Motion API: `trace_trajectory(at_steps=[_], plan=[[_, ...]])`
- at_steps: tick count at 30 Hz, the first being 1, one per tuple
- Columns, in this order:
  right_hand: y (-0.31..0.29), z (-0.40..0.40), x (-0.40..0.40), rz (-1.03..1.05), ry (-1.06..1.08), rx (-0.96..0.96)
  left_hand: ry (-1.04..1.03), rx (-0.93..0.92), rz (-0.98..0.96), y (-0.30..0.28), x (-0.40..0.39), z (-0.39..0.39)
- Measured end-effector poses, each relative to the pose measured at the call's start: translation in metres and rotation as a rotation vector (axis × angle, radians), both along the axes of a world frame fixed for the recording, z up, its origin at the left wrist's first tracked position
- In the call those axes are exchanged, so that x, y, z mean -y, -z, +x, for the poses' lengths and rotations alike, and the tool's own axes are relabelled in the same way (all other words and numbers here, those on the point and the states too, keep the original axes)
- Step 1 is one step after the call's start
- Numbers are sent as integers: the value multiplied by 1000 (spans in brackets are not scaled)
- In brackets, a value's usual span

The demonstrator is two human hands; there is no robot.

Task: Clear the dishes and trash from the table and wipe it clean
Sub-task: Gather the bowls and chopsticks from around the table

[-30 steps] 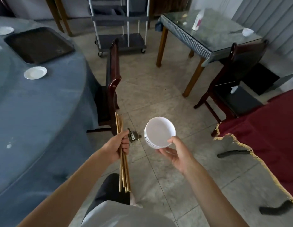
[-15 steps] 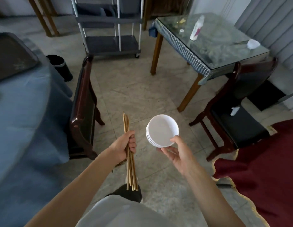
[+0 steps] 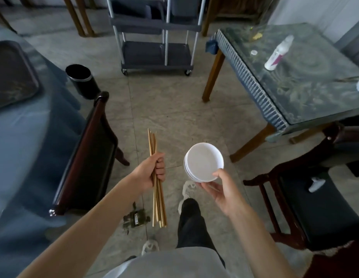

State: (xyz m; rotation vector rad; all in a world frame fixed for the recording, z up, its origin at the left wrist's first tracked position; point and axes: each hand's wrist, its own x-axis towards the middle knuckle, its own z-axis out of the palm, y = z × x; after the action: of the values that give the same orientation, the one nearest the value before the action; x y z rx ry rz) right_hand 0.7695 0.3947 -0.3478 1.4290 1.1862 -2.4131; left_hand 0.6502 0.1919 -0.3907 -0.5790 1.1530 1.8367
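A grey tiled floor fills the middle of the frame, with a grey trolley at upper centre and a black bin at upper left. A blue-clothed worktop carrying a dark tray is seen at left. A bundle of chopsticks is gripped by the left hand at lower centre. Stacked white bowls, perhaps three, are pinched at the rim by the right hand.
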Motion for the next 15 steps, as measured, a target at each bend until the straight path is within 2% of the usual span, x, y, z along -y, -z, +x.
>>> trace_trajectory(at_steps=[9, 15], plan=[[22, -212, -91, 64, -245, 11, -203, 37, -72, 14, -83, -164], [24, -337, -105, 33, -387, 12, -370, 77, -53, 8, -90, -242]])
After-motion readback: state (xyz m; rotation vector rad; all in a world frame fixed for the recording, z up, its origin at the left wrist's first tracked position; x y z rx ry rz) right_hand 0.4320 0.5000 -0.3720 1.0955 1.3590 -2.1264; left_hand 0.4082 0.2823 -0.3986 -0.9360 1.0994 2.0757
